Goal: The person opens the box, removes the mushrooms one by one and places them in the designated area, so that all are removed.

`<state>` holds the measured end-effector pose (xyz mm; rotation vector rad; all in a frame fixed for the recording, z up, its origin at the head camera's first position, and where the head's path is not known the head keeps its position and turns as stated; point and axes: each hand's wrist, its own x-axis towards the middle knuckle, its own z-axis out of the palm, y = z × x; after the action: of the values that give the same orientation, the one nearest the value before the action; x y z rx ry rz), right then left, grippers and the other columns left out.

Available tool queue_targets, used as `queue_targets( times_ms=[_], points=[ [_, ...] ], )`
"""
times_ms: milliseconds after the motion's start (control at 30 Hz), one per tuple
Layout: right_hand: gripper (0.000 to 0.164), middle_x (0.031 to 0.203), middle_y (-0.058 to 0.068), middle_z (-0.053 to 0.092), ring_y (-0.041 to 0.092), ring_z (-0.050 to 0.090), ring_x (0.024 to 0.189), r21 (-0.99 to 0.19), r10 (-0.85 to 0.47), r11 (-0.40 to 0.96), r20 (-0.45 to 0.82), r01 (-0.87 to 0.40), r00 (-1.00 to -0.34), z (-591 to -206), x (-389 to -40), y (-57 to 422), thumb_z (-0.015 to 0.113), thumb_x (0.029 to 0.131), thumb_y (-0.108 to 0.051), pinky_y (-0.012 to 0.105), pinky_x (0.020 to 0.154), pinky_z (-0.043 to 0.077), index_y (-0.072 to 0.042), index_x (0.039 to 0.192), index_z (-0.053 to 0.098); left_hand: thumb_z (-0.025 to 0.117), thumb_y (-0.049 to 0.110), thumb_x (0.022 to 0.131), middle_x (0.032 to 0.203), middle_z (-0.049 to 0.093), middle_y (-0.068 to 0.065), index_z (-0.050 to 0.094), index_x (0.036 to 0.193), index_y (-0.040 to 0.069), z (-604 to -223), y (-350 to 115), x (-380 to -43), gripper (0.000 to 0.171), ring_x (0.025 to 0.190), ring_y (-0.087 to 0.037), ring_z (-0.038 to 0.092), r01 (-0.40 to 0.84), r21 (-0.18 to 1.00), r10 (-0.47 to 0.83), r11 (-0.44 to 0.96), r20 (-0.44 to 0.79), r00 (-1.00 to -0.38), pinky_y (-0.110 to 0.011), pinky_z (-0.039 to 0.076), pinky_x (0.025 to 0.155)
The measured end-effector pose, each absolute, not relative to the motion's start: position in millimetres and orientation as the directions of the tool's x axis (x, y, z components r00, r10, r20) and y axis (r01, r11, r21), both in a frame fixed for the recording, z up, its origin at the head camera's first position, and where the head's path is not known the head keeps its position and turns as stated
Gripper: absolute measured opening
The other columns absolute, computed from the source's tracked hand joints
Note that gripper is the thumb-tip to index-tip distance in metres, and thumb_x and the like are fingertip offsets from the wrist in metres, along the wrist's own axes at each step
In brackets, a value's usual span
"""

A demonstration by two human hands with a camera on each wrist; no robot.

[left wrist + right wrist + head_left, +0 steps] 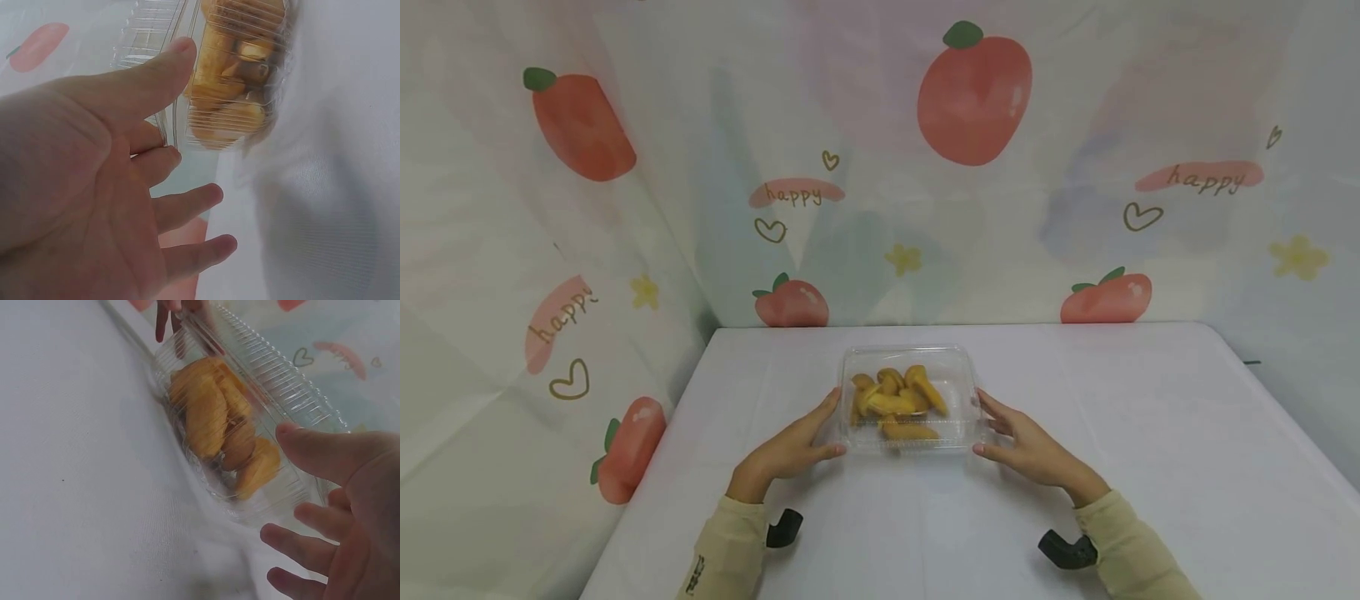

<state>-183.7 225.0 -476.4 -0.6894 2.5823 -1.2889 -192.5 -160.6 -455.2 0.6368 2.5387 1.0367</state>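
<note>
A clear plastic clamshell box (958,387) stands towards the back of the white table, with several yellow-brown food-like pieces (891,406) inside, their exact kind unclear. At the box's left end, my left hand (786,450) holds the rim between thumb and first fingers; the other fingers stretch away from it in the left wrist view. My right hand (1033,450) holds the opposite end the same way. In the right wrist view its thumb (319,450) lies over the rim, and some fingertips are hidden behind the plastic.
The white tablecloth (917,517) covers the table under both forearms. Fruit-printed cloth (880,108) hangs behind the table and along its left side. A black curved piece sits by each sleeve, the left one (785,528) and the right one (1066,552).
</note>
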Motion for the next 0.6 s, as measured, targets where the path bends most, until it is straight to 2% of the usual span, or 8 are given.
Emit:
queue_targets(
  times_ms=[200, 333, 500, 567, 600],
  points=[
    [0.083, 0.16, 0.038, 0.022, 0.059, 0.047, 0.133, -0.837, -0.522, 0.444, 0.049, -0.32, -0.851, -480.5, -181.9, 227.3, 0.065, 0.099, -0.015, 0.058, 0.102, 0.05, 0.007, 0.159, 0.011, 0.064, 0.02, 0.1, 0.17, 0.005, -0.019, 0.005, 0.161, -0.001, -457.3, -161.2, -192.6, 0.087, 0.158, -0.037, 0.008, 0.297, 0.718, 0.54, 0.629, -0.129, -0.832, -0.055, 0.013, 0.127],
    [0.08, 0.161, 0.039, 0.017, 0.062, 0.042, 0.134, -0.87, -0.53, 0.38, 0.073, -0.314, -0.845, -486.0, -182.1, 227.0, 0.061, 0.101, -0.01, 0.057, 0.103, 0.048, 0.007, 0.159, 0.009, 0.063, 0.02, 0.101, 0.17, 0.005, -0.02, 0.005, 0.161, -0.002, -458.0, -161.0, -193.4, 0.087, 0.158, -0.037, 0.008, 0.311, 0.712, 0.548, 0.629, -0.122, -0.828, -0.056, 0.014, 0.127],
    [0.079, 0.161, 0.04, 0.014, 0.062, 0.04, 0.135, -0.891, -0.514, 0.333, 0.102, -0.307, -0.852, -492.8, -182.9, 222.3, 0.06, 0.1, -0.006, 0.039, 0.108, 0.049, 0.008, 0.159, 0.009, 0.062, 0.019, 0.101, 0.169, 0.005, -0.023, 0.005, 0.16, -0.005, -459.3, -162.5, -195.0, 0.085, 0.158, -0.039, 0.008, 0.331, 0.706, 0.556, 0.626, -0.106, -0.825, -0.057, 0.014, 0.127],
    [0.079, 0.161, 0.039, 0.016, 0.061, 0.04, 0.136, -0.889, -0.504, 0.335, 0.112, -0.313, -0.857, -495.1, -182.8, 220.2, 0.061, 0.1, -0.007, 0.038, 0.108, 0.047, 0.009, 0.159, 0.009, 0.062, 0.018, 0.101, 0.169, 0.005, -0.023, 0.005, 0.159, -0.006, -459.8, -163.2, -195.5, 0.084, 0.158, -0.039, 0.008, 0.336, 0.701, 0.558, 0.629, -0.107, -0.823, -0.056, 0.014, 0.127],
    [0.079, 0.161, 0.039, 0.016, 0.061, 0.04, 0.136, -0.887, -0.499, 0.336, 0.117, -0.316, -0.859, -495.8, -182.5, 219.2, 0.061, 0.1, -0.007, 0.041, 0.108, 0.048, 0.009, 0.158, 0.01, 0.061, 0.018, 0.101, 0.169, 0.004, -0.023, 0.006, 0.159, -0.006, -460.1, -163.5, -195.6, 0.084, 0.158, -0.039, 0.008, 0.337, 0.701, 0.559, 0.629, -0.106, -0.823, -0.056, 0.014, 0.127]
  ],
)
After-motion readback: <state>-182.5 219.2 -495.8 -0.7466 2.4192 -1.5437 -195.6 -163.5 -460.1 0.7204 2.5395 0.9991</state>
